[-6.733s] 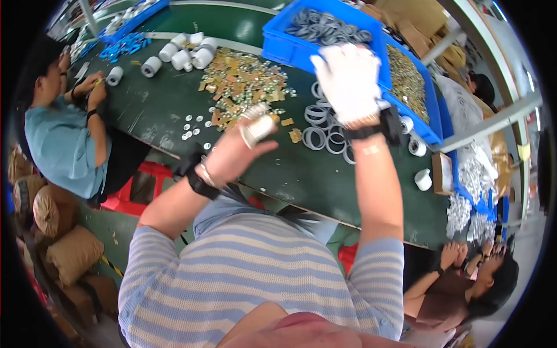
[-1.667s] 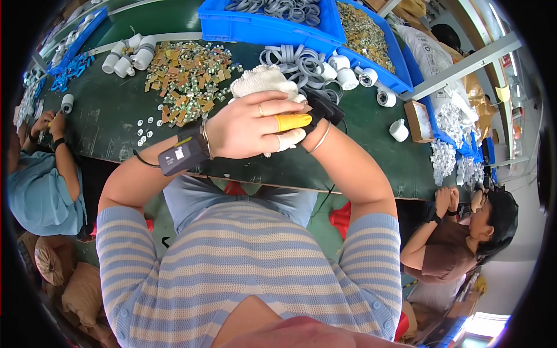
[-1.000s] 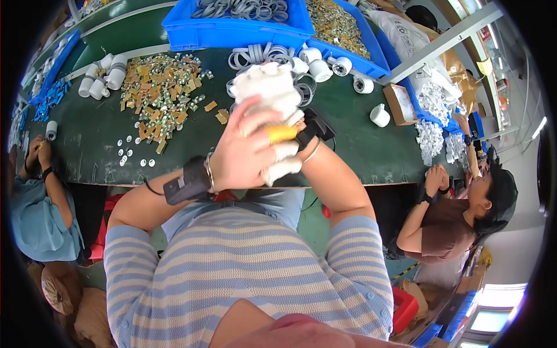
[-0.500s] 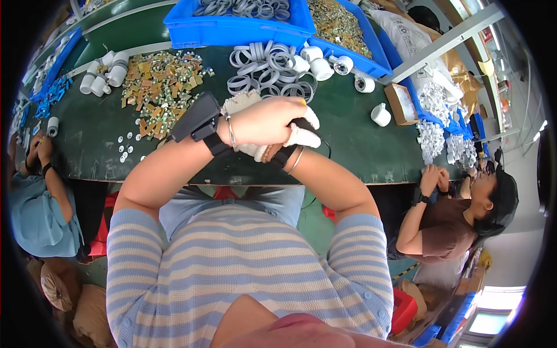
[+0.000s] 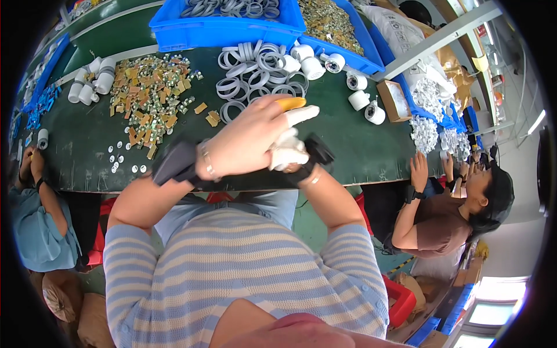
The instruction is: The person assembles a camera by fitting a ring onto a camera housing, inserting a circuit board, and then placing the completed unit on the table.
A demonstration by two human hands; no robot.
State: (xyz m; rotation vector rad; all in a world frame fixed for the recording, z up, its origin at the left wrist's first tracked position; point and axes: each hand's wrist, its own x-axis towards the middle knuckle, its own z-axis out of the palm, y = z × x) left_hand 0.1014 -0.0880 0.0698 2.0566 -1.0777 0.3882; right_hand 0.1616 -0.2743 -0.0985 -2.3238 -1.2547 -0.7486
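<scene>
Near the front edge of the green table, my left hand (image 5: 246, 139) reaches across above my right hand, its fingers stretched out. One finger wears a yellow cover and another a white one. My right hand (image 5: 290, 152), in white finger covers, sits close by, partly hidden by the left; its fingers are blurred, and whether it holds anything cannot be made out. Both wrists carry dark strapped devices and bracelets. Just beyond the hands lie grey rings (image 5: 258, 72) in a loose heap. Small orange-and-green circuit boards (image 5: 148, 95) are piled to the left.
Blue bins of grey rings (image 5: 226, 40) and circuit boards (image 5: 336, 29) stand at the back. White round housings (image 5: 359, 100) sit right of the rings, beside a small cardboard box (image 5: 395, 100). White discs (image 5: 119, 156) lie front left. Co-workers sit at both sides; a metal bar (image 5: 435, 43) slants overhead.
My hands have uncrossed somewhat: the right has drawn back from beneath my left wrist. Two white housings now show near the cardboard box where one stood. The right co-worker's hands have separated.
</scene>
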